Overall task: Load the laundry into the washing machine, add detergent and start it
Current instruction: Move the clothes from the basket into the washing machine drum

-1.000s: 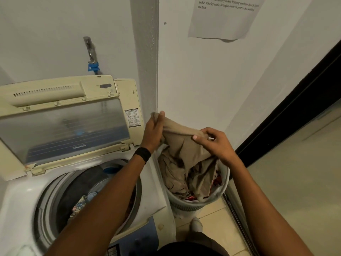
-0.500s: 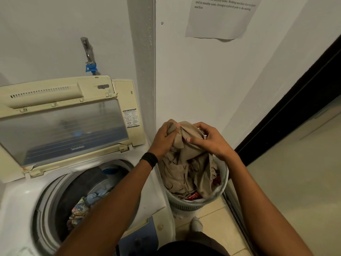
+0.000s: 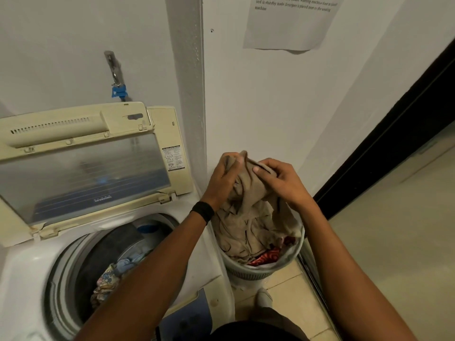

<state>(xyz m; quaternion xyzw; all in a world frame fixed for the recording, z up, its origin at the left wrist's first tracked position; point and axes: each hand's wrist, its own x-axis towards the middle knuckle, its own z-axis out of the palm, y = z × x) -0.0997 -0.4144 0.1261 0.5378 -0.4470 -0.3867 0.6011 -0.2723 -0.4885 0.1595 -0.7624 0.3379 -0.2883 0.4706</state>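
A tan garment (image 3: 248, 217) hangs bunched above a round grey laundry basket (image 3: 266, 273) on the floor right of the washing machine (image 3: 29, 271). My left hand (image 3: 222, 179) grips the garment's top edge on the left, and my right hand (image 3: 280, 180) pinches it close beside, both above the basket. Red cloth (image 3: 268, 257) lies lower in the basket. The machine's lid (image 3: 83, 168) stands open, and the drum (image 3: 103, 264) holds several coloured clothes (image 3: 110, 279).
A white wall corner (image 3: 187, 82) rises right behind the machine and basket. A tap with a blue fitting (image 3: 118, 89) sticks out above the lid. A paper notice (image 3: 290, 20) hangs on the wall. A dark door frame (image 3: 394, 139) and tiled floor (image 3: 288, 294) lie to the right.
My hands have come closer together, gathering the tan garment's top edge into a bunch; the spread cloth is now folded in between them. My left hand moved right and down.
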